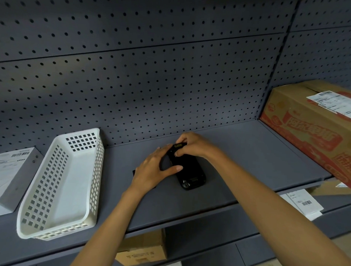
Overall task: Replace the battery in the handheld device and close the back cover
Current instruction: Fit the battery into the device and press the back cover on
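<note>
A black handheld device (190, 173) lies back-up on the grey shelf (249, 155). My left hand (155, 170) rests on its left side, thumb stretched across the body. My right hand (192, 145) pinches the device's far end, where a small yellow label shows between the fingers. A dark flat edge (134, 172) pokes out from under my left hand; I cannot tell whether it is a battery or a cover.
An empty white perforated basket (59, 188) stands to the left, with a grey labelled box (8, 178) beyond it. A large cardboard carton (318, 126) sits at the right. Pegboard wall (132, 81) behind. More boxes on the lower shelf.
</note>
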The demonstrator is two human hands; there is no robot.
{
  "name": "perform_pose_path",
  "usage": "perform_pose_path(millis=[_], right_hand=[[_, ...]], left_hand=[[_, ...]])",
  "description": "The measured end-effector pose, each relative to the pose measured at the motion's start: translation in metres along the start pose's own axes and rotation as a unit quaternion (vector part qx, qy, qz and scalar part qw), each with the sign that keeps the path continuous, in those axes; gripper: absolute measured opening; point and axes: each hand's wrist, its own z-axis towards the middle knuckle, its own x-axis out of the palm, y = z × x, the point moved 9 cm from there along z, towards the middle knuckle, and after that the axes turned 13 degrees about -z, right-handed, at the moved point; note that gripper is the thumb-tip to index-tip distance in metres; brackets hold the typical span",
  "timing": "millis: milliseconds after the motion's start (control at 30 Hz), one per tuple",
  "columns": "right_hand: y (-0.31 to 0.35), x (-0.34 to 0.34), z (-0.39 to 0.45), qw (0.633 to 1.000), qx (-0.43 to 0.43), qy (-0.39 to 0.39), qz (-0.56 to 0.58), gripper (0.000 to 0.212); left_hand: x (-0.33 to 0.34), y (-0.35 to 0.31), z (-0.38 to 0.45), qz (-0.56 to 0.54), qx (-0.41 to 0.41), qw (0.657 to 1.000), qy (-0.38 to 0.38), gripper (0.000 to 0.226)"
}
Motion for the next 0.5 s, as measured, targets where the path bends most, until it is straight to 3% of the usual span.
perform_pose_path(millis=[200, 500], right_hand=[[0.004, 0.002, -0.002, 0.999, -0.009, -0.033, -0.042, 0.033], [0.013, 0.005, -0.002, 0.989, -0.012, -0.053, -0.137, 0.037]], left_hand=[[-0.001, -0.003, -0.001, 0.004, 0.005, 1.000, -0.004, 0.085], [-0.002, -0.007, -0.003, 0.019, -0.002, 1.000, -0.005, 0.083]])
